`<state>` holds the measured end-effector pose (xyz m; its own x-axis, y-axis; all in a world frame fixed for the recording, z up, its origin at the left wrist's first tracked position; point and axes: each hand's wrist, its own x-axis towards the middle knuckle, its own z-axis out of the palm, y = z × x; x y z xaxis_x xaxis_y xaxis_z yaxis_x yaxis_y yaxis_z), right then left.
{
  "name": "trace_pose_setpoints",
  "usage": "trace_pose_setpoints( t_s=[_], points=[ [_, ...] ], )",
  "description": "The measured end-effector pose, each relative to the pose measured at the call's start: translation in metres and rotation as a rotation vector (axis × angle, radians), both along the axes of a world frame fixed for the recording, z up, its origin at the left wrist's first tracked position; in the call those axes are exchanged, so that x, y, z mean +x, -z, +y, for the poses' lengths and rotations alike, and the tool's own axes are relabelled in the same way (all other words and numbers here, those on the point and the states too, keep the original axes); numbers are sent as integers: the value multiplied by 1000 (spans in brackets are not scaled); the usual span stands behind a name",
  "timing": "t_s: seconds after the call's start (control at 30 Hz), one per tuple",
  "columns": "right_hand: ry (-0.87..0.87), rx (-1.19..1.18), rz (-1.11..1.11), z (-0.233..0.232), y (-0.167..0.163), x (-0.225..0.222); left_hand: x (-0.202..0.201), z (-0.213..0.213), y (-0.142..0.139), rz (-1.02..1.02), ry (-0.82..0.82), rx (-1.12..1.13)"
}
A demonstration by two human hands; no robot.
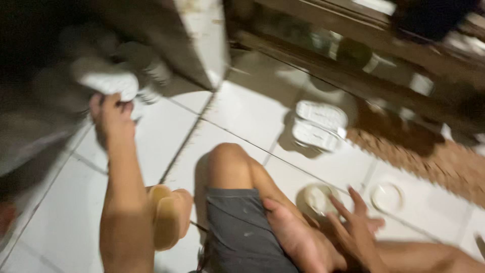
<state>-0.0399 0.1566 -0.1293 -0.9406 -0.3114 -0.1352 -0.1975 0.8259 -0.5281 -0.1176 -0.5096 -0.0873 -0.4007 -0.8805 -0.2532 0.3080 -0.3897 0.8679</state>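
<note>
White tiled floor [242, 116]: the left hand [112, 117] grips one blurred white shoe [108, 82] near a dark shelf; the right hand [353, 227] spreads empty beside two round white lids [386, 196]; two white shoes [318, 124] lie apart.

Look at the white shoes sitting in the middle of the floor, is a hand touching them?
No, the pair of white shoes lies alone on the tiled floor, apart from both hands.

Left grip [112, 114] closing on a shoe [108, 83]; a sandal [169, 215] lying below it, a shoe pair [318, 125] right, two lids [388, 197] sitting beyond the right grip [353, 230].
</note>
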Motion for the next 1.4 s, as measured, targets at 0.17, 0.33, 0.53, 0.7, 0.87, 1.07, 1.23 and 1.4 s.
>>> trace_pose_setpoints(
  t_s=[0.17, 0.33, 0.53, 0.7, 0.87, 1.07, 1.23, 1.4],
  points=[
    [-242, 120, 174, 8, 5, -24, 33, 130, 15, 183, 434, 117],
    [-292, 203, 216, 19, 13, -34, 68, 294, 11, 22, 671, 193],
    [-335, 76, 286, 47, -3, -21, 92, 415, -16, -16, 996, 266],
    [-244, 44, 287, 74, -34, -6, 98, 465, -62, -54, 1357, 132],
    [-154, -483, 540, 87, -85, 37, 111, 483, -112, -201, 1585, -276],
    [-165, -520, 731, 80, -111, 36, 116, 506, -137, -206, 1743, 66],
    [-136, -523, 711, 76, -121, 37, 117, 513, -144, -216, 1741, 55],
    [-3, -440, 608, 78, -124, 54, 116, 530, -151, -128, 1645, -273]
  ],
)
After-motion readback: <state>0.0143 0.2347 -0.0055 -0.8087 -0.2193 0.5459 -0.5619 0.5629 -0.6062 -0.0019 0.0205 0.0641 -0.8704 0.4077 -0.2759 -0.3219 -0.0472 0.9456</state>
